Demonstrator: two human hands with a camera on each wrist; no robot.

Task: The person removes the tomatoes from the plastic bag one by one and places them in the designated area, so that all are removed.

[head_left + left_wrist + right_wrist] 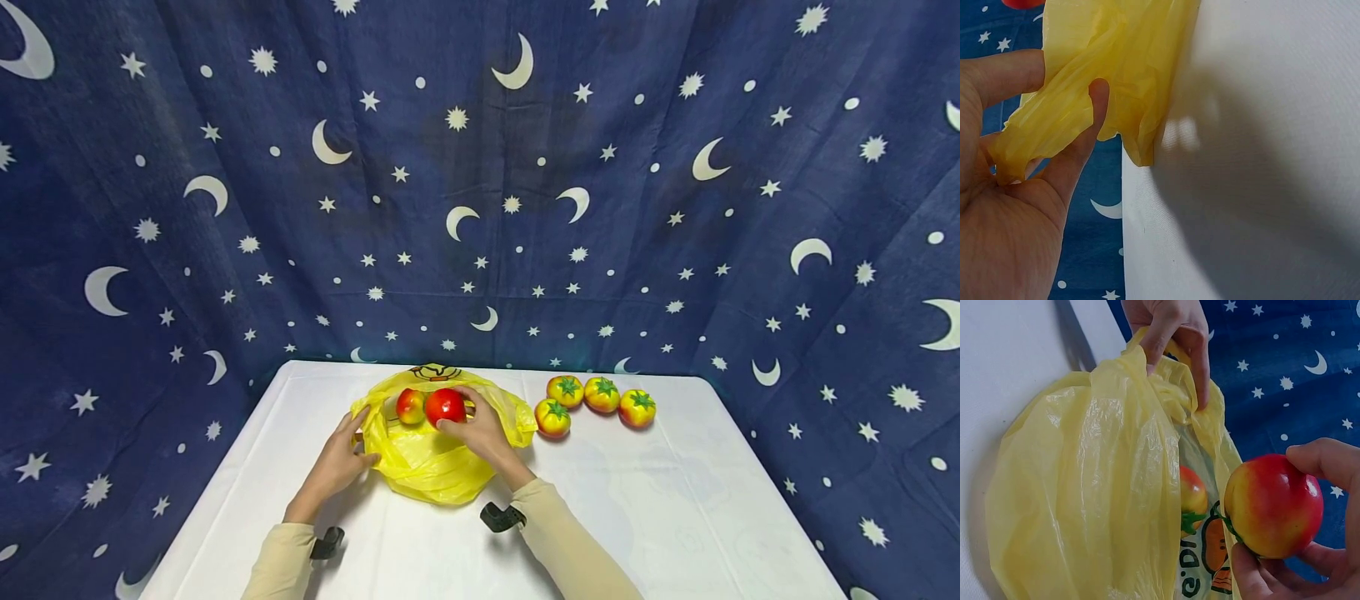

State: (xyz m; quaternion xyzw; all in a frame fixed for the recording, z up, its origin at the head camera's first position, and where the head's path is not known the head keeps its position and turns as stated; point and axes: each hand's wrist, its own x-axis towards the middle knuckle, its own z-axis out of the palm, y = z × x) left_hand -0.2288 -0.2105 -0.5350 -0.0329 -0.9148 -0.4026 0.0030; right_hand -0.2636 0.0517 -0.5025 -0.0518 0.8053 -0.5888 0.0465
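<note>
Right hand grips one fruit, red and yellow, at the mouth of the yellow bag; whether that fruit touches the bag's rim cannot be confirmed. Left hand holds the bag's rim at its left side, the plastic caught between thumb and fingers.

Progress, judged from present positions: bagging appears partly complete. The worktop extends around the bag on all sides. The bag lies on it with its mouth spread, which seems adequate for access. One fruit is inside the bag; one, in the right hand, is at the point of entry. Outstanding are the four loose fruits to the right of the bag, the closest just beside its edge, the others a little farther off.

Count, largest item first: one worktop, one bag, two hands, six visible fruits (one inside the bag, one held, four loose). Folds of the bag could conceal more; this cannot be verified.
</note>
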